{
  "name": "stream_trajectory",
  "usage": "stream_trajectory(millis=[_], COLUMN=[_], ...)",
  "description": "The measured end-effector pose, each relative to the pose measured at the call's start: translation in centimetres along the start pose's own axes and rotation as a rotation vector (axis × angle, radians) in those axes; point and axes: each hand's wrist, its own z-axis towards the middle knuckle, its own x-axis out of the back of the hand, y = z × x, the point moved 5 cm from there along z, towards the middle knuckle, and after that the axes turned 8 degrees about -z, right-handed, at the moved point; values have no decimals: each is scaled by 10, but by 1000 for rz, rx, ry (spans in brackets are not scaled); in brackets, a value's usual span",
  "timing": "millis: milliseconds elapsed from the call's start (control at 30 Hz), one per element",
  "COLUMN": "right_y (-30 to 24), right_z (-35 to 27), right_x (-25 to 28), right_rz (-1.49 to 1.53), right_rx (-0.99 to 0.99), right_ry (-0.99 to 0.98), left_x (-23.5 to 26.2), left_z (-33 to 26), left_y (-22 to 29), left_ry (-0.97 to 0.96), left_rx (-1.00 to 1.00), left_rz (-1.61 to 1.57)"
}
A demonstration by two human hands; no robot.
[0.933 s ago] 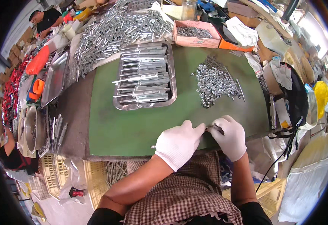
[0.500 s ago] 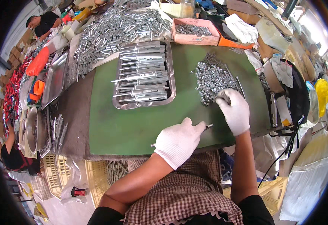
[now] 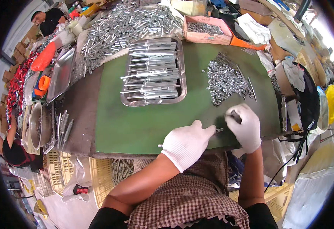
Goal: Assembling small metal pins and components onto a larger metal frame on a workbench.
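Observation:
My left hand (image 3: 188, 143), in a white knit glove, is closed around a slim metal rod (image 3: 219, 130). Both rod ends stick out of the fist, and most of its length is hidden. Just right of the rod's tip, my gloved right hand (image 3: 246, 129) has its fingers curled together in a pinch; what they hold, if anything, is too small to tell. Beyond that hand lies a heap of small silvery metal pieces (image 3: 224, 80) on the green mat (image 3: 136, 129). Left of the heap, a metal tray (image 3: 183, 82) carries several slotted metal tubes (image 3: 159, 71) laid side by side.
A pink box (image 3: 209, 37) of small metal parts stands at the back. Behind the tray spreads a big pile of metal pieces (image 3: 125, 28). On the left are an upturned tray (image 3: 62, 76), a bowl (image 3: 36, 124) and loose rods (image 3: 66, 128). Two other people are at the far left.
My right hand has drawn back from the near edge of the heap toward the rod's tip. My left hand keeps its grip on the rod. The whole view has shifted slightly.

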Motion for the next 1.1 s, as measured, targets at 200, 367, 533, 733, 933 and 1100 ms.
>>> stream_trajectory(millis=[200,367,533,733,933,1100], right_y=[-10,-20,-17,-17,-17,-5], right_z=[-31,-29,-26,-32,-26,-18], right_x=[-2,-8,-9,-13,-10,-18], right_rz=[74,-55,-18,59,48,1082], right_rx=[-6,10,-22,-54,-62,-429], right_ry=[-64,-63,-107,-80,-139,-16], left_x=[1,-1,0,-1,1,1], left_z=[1,-1,-2,-3,-3,0], left_y=[0,0,2,1,0,-1], left_ry=[-14,1,21,-34,-73,-88], left_rx=[-7,-10,-25,-32,-52,-119], left_rz=[-12,-10,-9,-11,46,65])
